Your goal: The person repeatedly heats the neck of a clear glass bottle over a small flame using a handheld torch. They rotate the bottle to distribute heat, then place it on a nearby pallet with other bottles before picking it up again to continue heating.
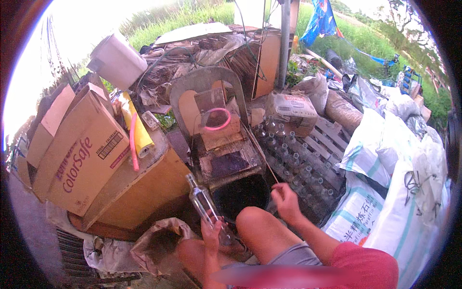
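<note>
My left hand (211,233) is wrapped round a clear glass bottle (199,196), its neck pointing up and tilted to the left. In front of my knees stands a round black tub (243,195), its inside too dark to read. To the right of the tub, my right hand (285,202) pinches the lower end of a thin stick (262,155), which slants up and left toward an old chair (207,76). Boxes and a dark flat piece rest on the chair seat. A pink ring (226,126) lies against the box there.
Several clear bottles (289,156) stand in rows at the right. White sacks (385,178) pile up beyond them. On my left are a large cardboard box (84,149), a wooden cabinet (139,192) with a yellow roll (137,127), and a crumpled open sack (161,241).
</note>
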`<state>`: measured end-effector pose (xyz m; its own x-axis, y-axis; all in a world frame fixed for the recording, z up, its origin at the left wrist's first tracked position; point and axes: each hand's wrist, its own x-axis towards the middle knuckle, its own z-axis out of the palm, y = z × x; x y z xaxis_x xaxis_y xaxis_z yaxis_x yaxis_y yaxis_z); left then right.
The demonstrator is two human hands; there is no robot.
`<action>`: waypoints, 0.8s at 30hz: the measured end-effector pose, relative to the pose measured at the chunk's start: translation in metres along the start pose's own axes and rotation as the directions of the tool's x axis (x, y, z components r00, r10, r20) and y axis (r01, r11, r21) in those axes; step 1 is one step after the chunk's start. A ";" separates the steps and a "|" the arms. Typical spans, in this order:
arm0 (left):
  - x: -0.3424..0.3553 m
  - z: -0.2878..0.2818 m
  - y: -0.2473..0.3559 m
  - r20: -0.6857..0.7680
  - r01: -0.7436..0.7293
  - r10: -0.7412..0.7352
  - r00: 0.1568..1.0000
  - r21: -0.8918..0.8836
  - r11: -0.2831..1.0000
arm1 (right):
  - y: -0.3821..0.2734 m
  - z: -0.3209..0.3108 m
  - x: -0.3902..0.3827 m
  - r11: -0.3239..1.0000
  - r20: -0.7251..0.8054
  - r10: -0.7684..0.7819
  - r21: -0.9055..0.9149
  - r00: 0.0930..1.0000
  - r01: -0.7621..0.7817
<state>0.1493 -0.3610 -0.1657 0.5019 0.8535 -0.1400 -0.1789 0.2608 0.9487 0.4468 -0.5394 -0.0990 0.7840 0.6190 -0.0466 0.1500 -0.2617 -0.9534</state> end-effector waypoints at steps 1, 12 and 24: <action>-0.003 0.009 0.010 0.041 -0.045 0.050 0.998 -0.107 0.993 | -0.029 0.006 -0.029 0.997 0.125 -0.067 -0.041 0.990 0.073; 0.049 0.153 0.089 -0.053 0.059 -0.061 0.997 -0.037 0.998 | -0.132 0.036 -0.104 0.806 0.081 -0.367 -0.471 0.927 0.360; 0.098 0.149 0.137 0.059 -0.092 0.074 0.995 0.418 0.904 | -0.077 0.073 0.005 0.973 -0.238 -0.226 -0.010 0.945 0.230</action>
<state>0.3007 -0.3088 -0.0076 0.5368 0.8421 -0.0524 0.1455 -0.0312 0.9889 0.3956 -0.4624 -0.0478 0.8501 0.4675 0.2426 0.3326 -0.1193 -0.9355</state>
